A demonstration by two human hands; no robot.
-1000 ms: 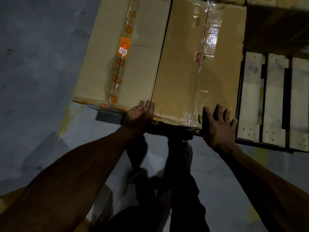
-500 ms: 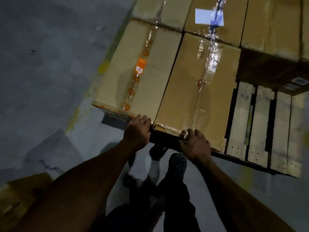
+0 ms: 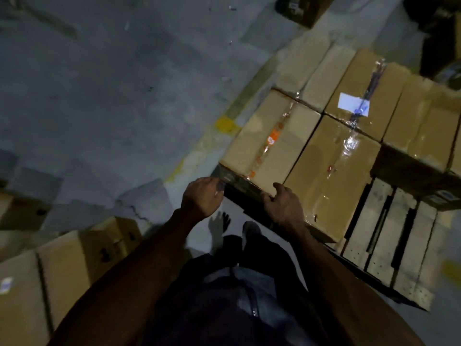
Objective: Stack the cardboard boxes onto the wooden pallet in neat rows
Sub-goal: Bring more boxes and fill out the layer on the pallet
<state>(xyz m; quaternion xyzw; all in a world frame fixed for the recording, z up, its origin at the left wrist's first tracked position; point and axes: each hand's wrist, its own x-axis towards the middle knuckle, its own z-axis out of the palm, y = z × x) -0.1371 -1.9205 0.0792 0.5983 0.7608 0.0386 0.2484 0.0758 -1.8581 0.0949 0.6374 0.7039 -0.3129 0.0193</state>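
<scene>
Several cardboard boxes lie in rows on the wooden pallet [image 3: 384, 236], whose pale slats show bare at the right. The nearest row holds a box with orange tape [image 3: 262, 138] and a box with clear tape [image 3: 331, 166]. My left hand [image 3: 203, 198] is at the near left corner of the orange-tape box, fingers loosely curled and holding nothing. My right hand [image 3: 284, 203] rests on the near top edge where these two boxes meet, thumb on top. Behind them sits a box with a white label [image 3: 369, 96].
Loose cardboard boxes [image 3: 74, 265] stand on the grey concrete floor at the lower left, another [image 3: 20, 211] at the left edge. A dark box [image 3: 304, 8] lies at the top. My legs and feet [image 3: 237, 245] are just in front of the pallet.
The view has swung left and pulled back, showing more floor and the loose boxes. My left hand slid to the box's left corner; my right hand moved left onto the seam between the front boxes.
</scene>
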